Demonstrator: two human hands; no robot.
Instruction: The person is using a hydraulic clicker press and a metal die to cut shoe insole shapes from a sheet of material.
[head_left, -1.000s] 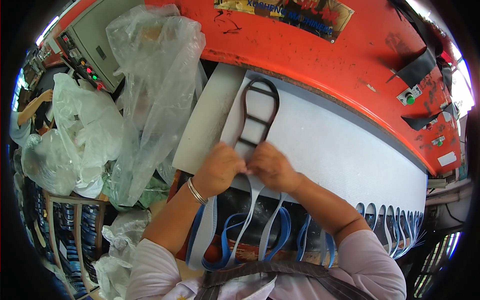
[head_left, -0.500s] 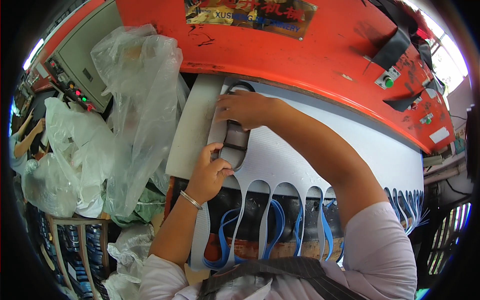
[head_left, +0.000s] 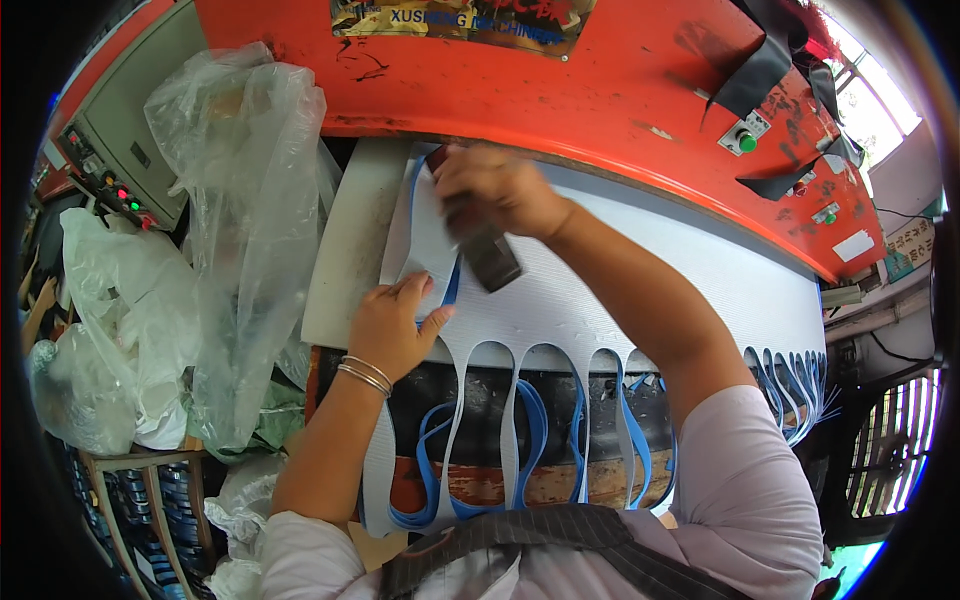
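Observation:
My right hand [head_left: 495, 190] is closed around a dark metal cutting die [head_left: 488, 258], smeared by motion and tilted above the sheet. Beneath lies a white ribbed sheet [head_left: 620, 270] with blue edges and a row of long rounded cut-outs along its near side. My left hand [head_left: 390, 325] rests at the sheet's left end, thumb and forefinger apart, touching the material beside a narrow light piece [head_left: 428, 235]. A blue edge shows just by the fingertips. The other left fingers are partly hidden.
A red press machine [head_left: 600, 100] with a green button [head_left: 746, 141] spans the far side. Clear plastic bags [head_left: 245, 240] hang at left, near a grey control cabinet [head_left: 135, 110]. Blue-edged offcut strips [head_left: 535, 440] dangle at the near edge. A rack [head_left: 150, 500] stands lower left.
My right hand has lifted the cutting die off the sheet and tilted it. My left hand has let go of the die's near end and stays by the sheet. The view has shifted slightly.

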